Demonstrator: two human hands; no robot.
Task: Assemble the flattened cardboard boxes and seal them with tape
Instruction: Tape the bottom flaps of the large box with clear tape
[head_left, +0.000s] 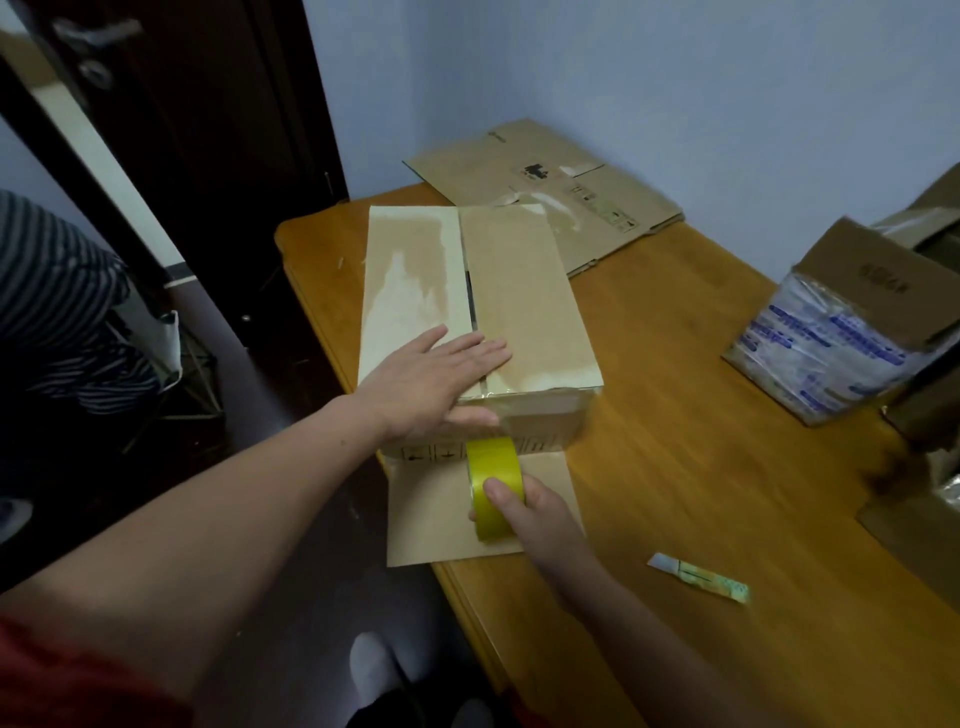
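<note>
An assembled brown cardboard box (519, 296) stands on the wooden table (701, 441), its two top flaps folded shut with a seam down the middle. My left hand (431, 379) lies flat on the near end of the flaps, fingers straight, thumb down over the front edge. My right hand (530, 514) grips a yellow-green tape roll (493, 473) held against the box's front face just below the seam. A loose lower flap (431, 514) lies flat toward me under the roll.
A flattened cardboard box (550, 176) lies at the table's far corner by the wall. A taped box with plastic-wrapped contents (831, 338) stands at the right. A small paper strip (701, 577) lies near the front edge. A striped-clothed person (57, 301) is at left.
</note>
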